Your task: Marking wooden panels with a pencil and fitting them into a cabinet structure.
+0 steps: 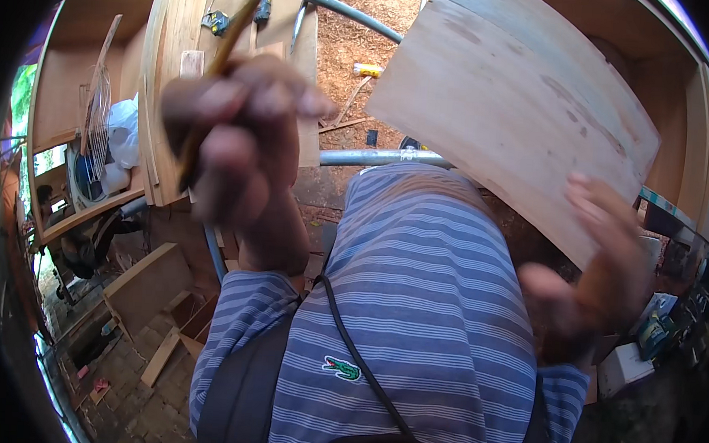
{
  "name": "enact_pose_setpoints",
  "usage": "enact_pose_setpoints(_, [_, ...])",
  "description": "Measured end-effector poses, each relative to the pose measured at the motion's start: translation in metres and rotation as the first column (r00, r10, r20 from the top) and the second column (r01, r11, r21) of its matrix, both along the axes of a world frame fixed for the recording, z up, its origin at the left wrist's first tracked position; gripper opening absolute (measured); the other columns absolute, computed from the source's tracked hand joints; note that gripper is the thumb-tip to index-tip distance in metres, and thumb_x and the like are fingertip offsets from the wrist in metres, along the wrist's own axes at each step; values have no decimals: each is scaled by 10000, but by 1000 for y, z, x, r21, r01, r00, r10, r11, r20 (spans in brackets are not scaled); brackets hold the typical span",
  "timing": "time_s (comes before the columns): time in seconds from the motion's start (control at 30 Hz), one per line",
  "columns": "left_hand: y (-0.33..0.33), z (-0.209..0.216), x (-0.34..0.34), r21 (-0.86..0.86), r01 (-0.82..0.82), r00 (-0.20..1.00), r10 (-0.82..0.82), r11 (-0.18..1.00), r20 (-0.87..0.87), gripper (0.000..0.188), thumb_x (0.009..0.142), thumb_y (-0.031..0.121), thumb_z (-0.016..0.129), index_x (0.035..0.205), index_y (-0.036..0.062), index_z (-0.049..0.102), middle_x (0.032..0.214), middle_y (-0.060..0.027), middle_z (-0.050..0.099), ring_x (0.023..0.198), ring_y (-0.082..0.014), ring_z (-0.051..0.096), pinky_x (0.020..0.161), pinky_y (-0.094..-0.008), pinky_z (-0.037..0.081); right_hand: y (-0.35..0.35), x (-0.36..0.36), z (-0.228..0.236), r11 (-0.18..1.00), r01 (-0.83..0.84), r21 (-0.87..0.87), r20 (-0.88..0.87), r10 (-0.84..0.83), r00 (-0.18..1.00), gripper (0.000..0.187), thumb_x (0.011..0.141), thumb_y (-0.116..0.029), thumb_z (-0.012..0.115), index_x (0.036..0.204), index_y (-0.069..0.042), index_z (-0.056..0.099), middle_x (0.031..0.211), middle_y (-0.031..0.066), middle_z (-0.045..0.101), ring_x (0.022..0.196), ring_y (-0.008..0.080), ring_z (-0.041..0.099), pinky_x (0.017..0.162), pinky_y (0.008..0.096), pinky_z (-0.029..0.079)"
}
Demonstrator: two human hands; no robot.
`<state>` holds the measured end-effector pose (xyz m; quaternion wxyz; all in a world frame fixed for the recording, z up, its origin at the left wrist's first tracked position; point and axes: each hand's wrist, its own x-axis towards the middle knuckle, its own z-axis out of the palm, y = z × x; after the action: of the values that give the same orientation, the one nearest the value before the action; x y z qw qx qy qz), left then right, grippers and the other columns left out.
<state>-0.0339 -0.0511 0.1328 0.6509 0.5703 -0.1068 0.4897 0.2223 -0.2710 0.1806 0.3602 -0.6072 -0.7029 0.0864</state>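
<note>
My left hand [250, 130] is raised at the left in front of my chest, blurred by motion. Its fingers are closed round a thin yellowish-brown stick [238, 32], which slants up and away; its exact kind is too smeared to tell. At the right, my right hand [604, 257] is held with thumb and fingers apart, and nothing shows between them. Its fingers overlap the near right edge of a large pale plywood panel [500, 100] with brownish smudges. Whether they touch the panel I cannot tell.
Metal tubes [375, 158] cross ahead of me. A wooden cabinet [130, 41] stands left, beside boards [165, 72]. Farther off are a power tool [216, 22], a yellow tube [368, 70] and shavings on the ground. Offcuts [159, 356] lie lower left; another cabinet [663, 94] stands right.
</note>
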Motion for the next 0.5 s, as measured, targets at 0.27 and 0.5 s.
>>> enact_pose_setpoints(0.27, [-9,-84,17,-46,-571,423,245,820,-872,228,872,112,701,1028,-30,614,869,-86,657,777,-115,635,675,-237,551,-5,-23,-90,868,284,-407,551,-15,835,621,848,-193,633,1420,-88,416,1491,206,333,1402,372,276,1126,532,239])
enact_pose_setpoints(0.5, [-6,-71,22,-549,-418,724,-100,724,-683,218,838,84,712,984,7,569,869,-74,639,748,-111,637,642,-235,559,-4,-10,-76,906,278,-319,587,-42,808,519,881,-5,494,1394,-6,422,1451,216,397,1345,411,371,1112,497,311])
